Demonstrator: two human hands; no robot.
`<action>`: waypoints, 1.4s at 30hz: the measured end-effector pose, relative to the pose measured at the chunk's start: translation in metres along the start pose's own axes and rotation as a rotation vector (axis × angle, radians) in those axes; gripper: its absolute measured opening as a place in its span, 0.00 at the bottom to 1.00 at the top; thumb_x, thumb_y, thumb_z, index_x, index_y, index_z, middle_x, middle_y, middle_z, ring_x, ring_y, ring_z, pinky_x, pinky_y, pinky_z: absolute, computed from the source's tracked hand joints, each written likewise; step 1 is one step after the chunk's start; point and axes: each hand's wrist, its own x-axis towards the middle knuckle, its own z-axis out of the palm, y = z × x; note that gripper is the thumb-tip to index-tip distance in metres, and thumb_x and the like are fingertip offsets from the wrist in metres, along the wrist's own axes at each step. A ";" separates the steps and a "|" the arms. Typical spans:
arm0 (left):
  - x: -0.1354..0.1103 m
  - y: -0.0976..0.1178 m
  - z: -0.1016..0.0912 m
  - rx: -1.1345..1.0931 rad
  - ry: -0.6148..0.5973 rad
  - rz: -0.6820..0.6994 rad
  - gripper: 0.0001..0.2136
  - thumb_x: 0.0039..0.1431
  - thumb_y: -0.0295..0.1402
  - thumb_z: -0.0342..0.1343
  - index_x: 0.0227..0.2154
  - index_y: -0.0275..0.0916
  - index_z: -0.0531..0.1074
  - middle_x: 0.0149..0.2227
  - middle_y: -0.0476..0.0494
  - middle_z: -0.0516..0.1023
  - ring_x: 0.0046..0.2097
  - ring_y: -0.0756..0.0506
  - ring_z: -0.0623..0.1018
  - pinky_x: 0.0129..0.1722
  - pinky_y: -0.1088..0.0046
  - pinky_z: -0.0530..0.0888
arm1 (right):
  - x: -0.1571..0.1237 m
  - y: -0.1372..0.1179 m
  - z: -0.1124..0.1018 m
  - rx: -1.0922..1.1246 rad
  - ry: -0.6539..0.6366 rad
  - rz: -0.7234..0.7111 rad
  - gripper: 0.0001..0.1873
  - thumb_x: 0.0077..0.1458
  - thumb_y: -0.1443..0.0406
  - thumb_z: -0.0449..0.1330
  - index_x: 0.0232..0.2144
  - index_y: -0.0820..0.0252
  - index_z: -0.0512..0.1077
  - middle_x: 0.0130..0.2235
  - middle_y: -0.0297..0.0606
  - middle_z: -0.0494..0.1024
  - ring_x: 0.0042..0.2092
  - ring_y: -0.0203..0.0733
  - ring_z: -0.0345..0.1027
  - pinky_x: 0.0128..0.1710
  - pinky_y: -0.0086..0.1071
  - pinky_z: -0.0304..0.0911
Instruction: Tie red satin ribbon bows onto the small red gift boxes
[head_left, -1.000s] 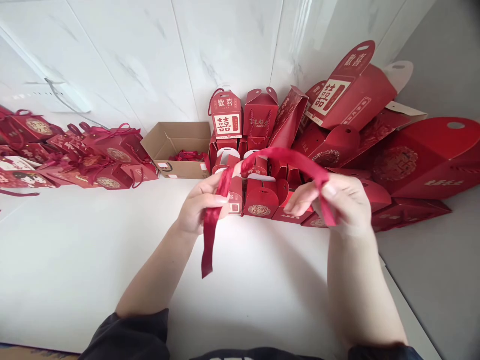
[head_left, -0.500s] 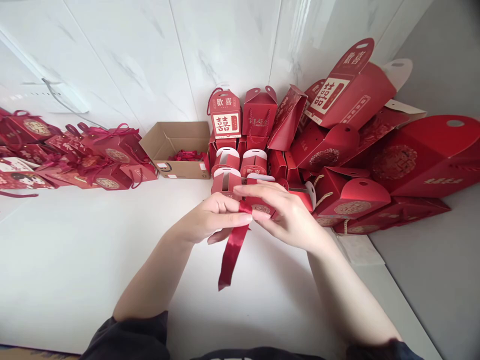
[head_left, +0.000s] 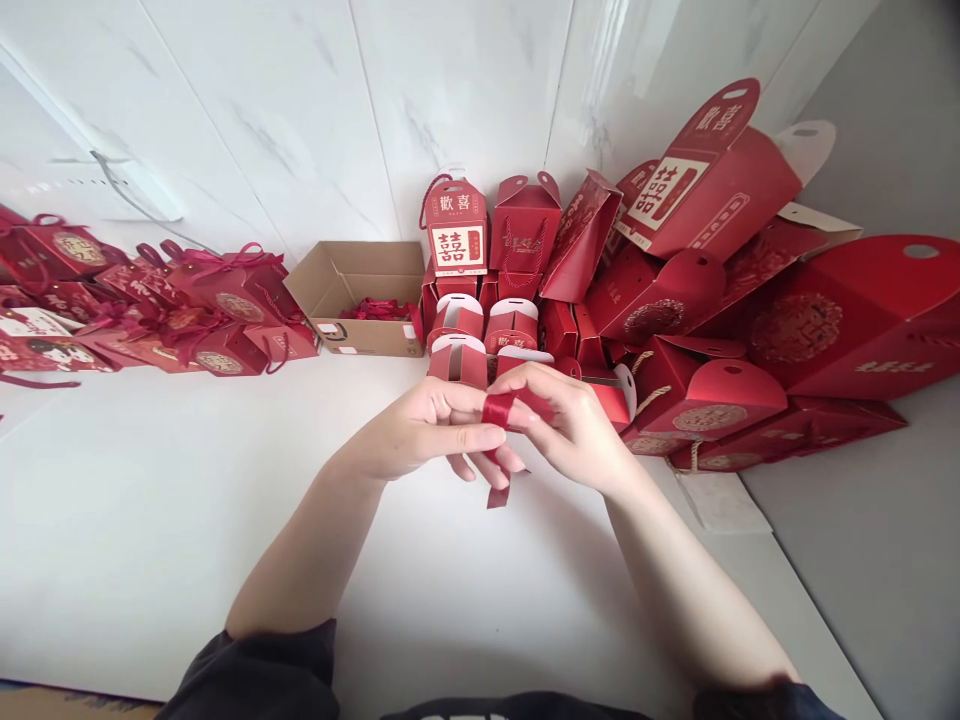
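A dark red satin ribbon (head_left: 498, 410) loops around the fingers of my left hand (head_left: 420, 430), and a short end of it hangs below them. The left thumb lies along the front, near the loop. My right hand (head_left: 574, 425) comes in from the other side, its fingers closed at the ribbon's right edge. Both hands are held close together above the white table (head_left: 225, 480), in front of small red gift boxes (head_left: 457, 362). Part of the ribbon is hidden behind the fingers.
An open cardboard box (head_left: 375, 338) with red ribbon pieces inside stands at the back. Red gift boxes (head_left: 720, 400) are piled high on the right against a grey wall (head_left: 885, 500). Ribboned red boxes (head_left: 232, 300) line the left rear. A cable (head_left: 124, 195) runs along the tiled wall.
The long ribbon tail that hung toward me has been wound around the left fingers, leaving only a short end below. My right hand has lowered slightly and its fingers have closed in. The view shifted a little.
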 end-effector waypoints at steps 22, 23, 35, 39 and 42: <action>0.005 -0.008 -0.008 0.279 0.227 0.065 0.18 0.64 0.30 0.50 0.57 0.38 0.69 0.25 0.50 0.76 0.25 0.51 0.77 0.26 0.77 0.77 | -0.005 -0.012 -0.022 0.604 -0.435 0.333 0.12 0.58 0.60 0.64 0.29 0.64 0.78 0.25 0.34 0.78 0.25 0.32 0.71 0.26 0.26 0.68; 0.005 -0.008 -0.007 0.312 0.221 0.050 0.16 0.63 0.29 0.50 0.53 0.37 0.72 0.25 0.49 0.76 0.24 0.51 0.77 0.24 0.78 0.75 | -0.005 -0.012 -0.022 0.643 -0.455 0.335 0.12 0.58 0.60 0.64 0.30 0.64 0.78 0.27 0.36 0.79 0.26 0.33 0.73 0.26 0.26 0.70; 0.009 -0.007 -0.003 0.269 0.033 -0.094 0.06 0.57 0.24 0.49 0.28 0.34 0.69 0.19 0.48 0.76 0.16 0.54 0.71 0.17 0.81 0.65 | -0.006 0.004 -0.027 0.806 0.077 0.176 0.11 0.62 0.60 0.60 0.35 0.54 0.83 0.45 0.39 0.83 0.38 0.42 0.79 0.33 0.32 0.76; 0.012 -0.008 -0.006 0.161 0.183 -0.016 0.14 0.61 0.28 0.50 0.48 0.33 0.73 0.19 0.50 0.75 0.15 0.54 0.68 0.16 0.81 0.64 | -0.008 -0.010 -0.036 0.726 -0.422 -0.125 0.09 0.61 0.65 0.61 0.36 0.60 0.83 0.40 0.44 0.84 0.40 0.45 0.79 0.44 0.39 0.75; 0.008 -0.006 -0.005 0.199 0.151 -0.029 0.16 0.60 0.29 0.51 0.50 0.33 0.73 0.18 0.51 0.74 0.16 0.54 0.69 0.15 0.82 0.62 | -0.008 -0.016 -0.035 0.707 -0.537 -0.261 0.09 0.60 0.66 0.61 0.38 0.62 0.82 0.41 0.47 0.84 0.47 0.49 0.78 0.53 0.44 0.70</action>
